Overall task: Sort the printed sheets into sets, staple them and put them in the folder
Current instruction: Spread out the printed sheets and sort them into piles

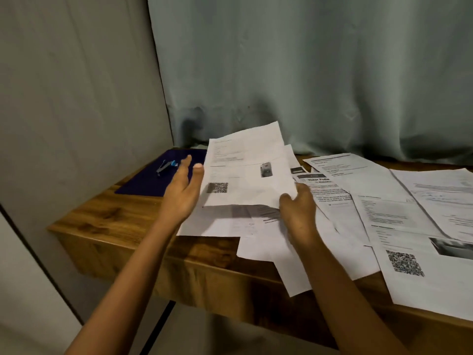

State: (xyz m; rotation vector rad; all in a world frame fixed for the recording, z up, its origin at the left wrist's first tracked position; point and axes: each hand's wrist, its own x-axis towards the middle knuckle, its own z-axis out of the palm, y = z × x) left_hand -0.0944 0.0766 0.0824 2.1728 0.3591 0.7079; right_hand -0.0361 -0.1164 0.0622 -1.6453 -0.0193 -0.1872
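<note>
- Sheet (245, 170): raised off table (102, 213), tilted, printed face toward camera. QR code at lower left, small photo right of centre. Edge of a second page showing behind it at 2 o'clock.
- Right hand (298, 208): fingers curled round sheet's 5 o'clock corner, pinching it and bearing its weight.
- Left hand (183, 190): at 9 o'clock of sheet, fingers straight and spread wide, holding nothing. Thumb tip just beside sheet's left edge; contact not determinable owing to blur.
- Loose sheets (384, 213): spread overlapping on table, from 6 o'clock round to 3 o'clock of sheet. Several overhanging near edge. One at 4 o'clock bearing a large QR code and a dark photo.
- Folder (143, 183): dark blue, lying flat at table's 10 o'clock corner, at 9 o'clock of sheet. Partly hidden behind left hand and behind sheet's left edge. Open or closed: cannot tell.
- Stapler (166, 167): small, metal with blue part, lying on folder at 10 o'clock of left hand, near its fingertips but apart from them.
- Table: wood-grain top, thick front edge, dark leg below.
- Curtain (307, 73): pale green, hanging at 12 o'clock behind table, hem down to tabletop.
- Wall (76, 85): grey, at 9 o'clock, meeting curtain at folder corner.
</note>
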